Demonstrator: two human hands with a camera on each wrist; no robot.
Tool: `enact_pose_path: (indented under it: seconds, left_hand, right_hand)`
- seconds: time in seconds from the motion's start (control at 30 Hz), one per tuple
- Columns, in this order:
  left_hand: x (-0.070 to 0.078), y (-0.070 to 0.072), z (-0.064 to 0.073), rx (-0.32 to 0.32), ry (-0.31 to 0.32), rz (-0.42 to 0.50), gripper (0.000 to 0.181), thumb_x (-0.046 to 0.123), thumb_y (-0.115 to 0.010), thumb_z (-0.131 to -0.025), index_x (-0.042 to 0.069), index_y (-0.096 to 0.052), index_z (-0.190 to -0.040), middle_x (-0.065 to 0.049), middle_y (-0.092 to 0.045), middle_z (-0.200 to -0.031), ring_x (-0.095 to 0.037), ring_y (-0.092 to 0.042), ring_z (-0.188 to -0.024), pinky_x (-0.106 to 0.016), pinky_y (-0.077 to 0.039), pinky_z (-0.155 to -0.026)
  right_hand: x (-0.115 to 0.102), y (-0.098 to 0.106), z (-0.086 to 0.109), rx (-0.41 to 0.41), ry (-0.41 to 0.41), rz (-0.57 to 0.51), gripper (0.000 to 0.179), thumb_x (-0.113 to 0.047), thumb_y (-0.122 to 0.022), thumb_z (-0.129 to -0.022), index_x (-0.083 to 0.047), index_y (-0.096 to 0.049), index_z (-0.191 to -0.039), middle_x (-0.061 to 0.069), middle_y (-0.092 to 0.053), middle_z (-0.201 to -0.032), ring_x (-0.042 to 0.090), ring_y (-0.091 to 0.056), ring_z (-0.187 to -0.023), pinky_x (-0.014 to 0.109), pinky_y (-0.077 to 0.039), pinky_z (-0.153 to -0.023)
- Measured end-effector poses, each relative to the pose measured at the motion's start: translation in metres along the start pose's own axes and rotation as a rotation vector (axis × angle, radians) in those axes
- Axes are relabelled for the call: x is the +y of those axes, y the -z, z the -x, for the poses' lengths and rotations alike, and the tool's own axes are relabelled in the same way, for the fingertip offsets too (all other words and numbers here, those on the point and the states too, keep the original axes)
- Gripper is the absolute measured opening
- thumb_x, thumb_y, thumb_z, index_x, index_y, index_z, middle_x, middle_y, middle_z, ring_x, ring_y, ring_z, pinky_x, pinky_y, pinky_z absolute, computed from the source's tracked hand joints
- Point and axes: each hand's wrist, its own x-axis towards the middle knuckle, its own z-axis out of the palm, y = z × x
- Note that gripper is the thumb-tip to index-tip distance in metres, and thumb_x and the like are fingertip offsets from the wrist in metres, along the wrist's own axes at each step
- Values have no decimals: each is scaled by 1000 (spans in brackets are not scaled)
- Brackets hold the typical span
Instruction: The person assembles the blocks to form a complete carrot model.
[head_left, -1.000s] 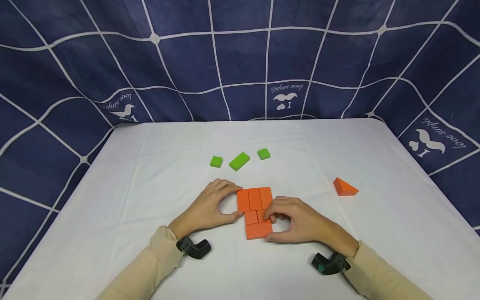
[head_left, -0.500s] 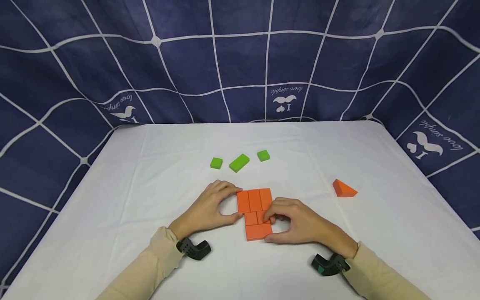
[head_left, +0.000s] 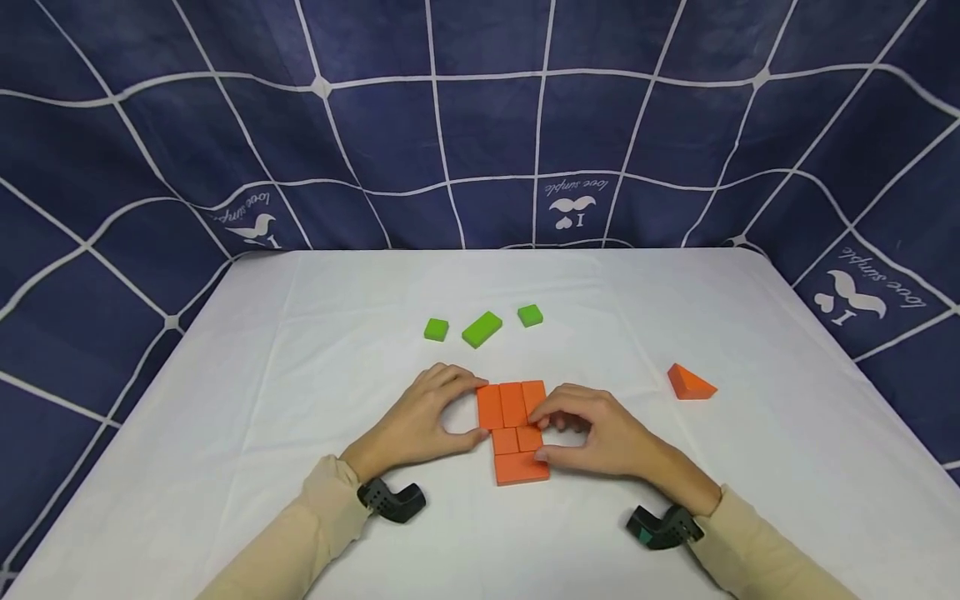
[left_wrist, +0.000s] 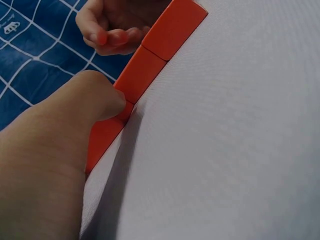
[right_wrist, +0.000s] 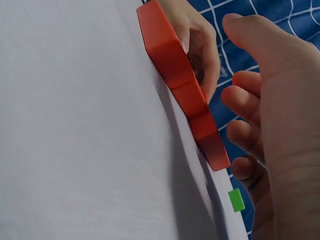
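Observation:
Orange wooden blocks lie flat against one another on the white table. Three upright rectangular blocks (head_left: 513,405) form the far row, two small square blocks (head_left: 506,440) sit below them, and one crosswise rectangular block (head_left: 521,469) is nearest the person. My left hand (head_left: 420,417) pinches the leftmost upright block (head_left: 490,407), index finger at its far corner and thumb at its near corner. Over the right side of the blocks hovers my right hand (head_left: 600,429), fingers loosely bent; the right wrist view shows its fingertips (right_wrist: 235,95) apart from the orange blocks (right_wrist: 165,50).
Beyond the orange blocks lie a green square block (head_left: 437,329), a green rectangular block (head_left: 482,330) and another green square block (head_left: 530,315). To the right rests an orange triangular block (head_left: 690,383). A dark blue checked cloth (head_left: 487,125) hangs behind the table.
My right hand has lifted slightly off the small square and crosswise blocks, uncovering the right small block. The left hand stays in place, and the orange blocks keep their arrangement.

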Motion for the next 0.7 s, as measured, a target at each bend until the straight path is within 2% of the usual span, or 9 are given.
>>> enact_pose_path:
  seconds: [0.2, 0.43, 0.57, 0.7]
  left_hand:
    - [-1, 0, -1, 4, -5, -1, 61, 48, -79, -84, 20, -65, -136, 7, -62, -128, -11, -52, -117, -40, -45, -103]
    - [-2, -1, 2, 9, -1, 8, 60, 48, -79, -84, 20, -65, -136, 7, -61, -129, -11, -51, -118, -40, -45, -104]
    - [-1, -2, 2, 5, -4, 11, 60, 48, -79, -84, 20, -65, -136, 8, -62, -129, -11, -51, -118, -40, -44, -105]
    - [-1, -1, 1, 4, -8, 1, 61, 48, -78, -84, 19, -65, -136, 7, -62, -129, -11, -51, -119, -41, -44, -106]
  right_hand:
    - [1, 5, -11, 56, 24, -5, 33, -15, -89, -80, -21, -73, -108, -7, -69, -93, 10, -56, -76, 24, -45, -62]
    - [2, 11, -22, 57, -18, 41, 30, -18, -88, -82, -20, -75, -109, -7, -70, -94, 13, -57, -77, 26, -45, -63]
    - [0, 23, -16, 78, -48, 107, 31, -18, -88, -82, -19, -75, -110, -10, -70, -96, 12, -57, -79, 24, -46, -65]
    - [-3, 40, -2, 135, -85, 196, 33, -14, -88, -81, -18, -75, -111, -11, -70, -97, 8, -56, -81, 21, -45, -66]
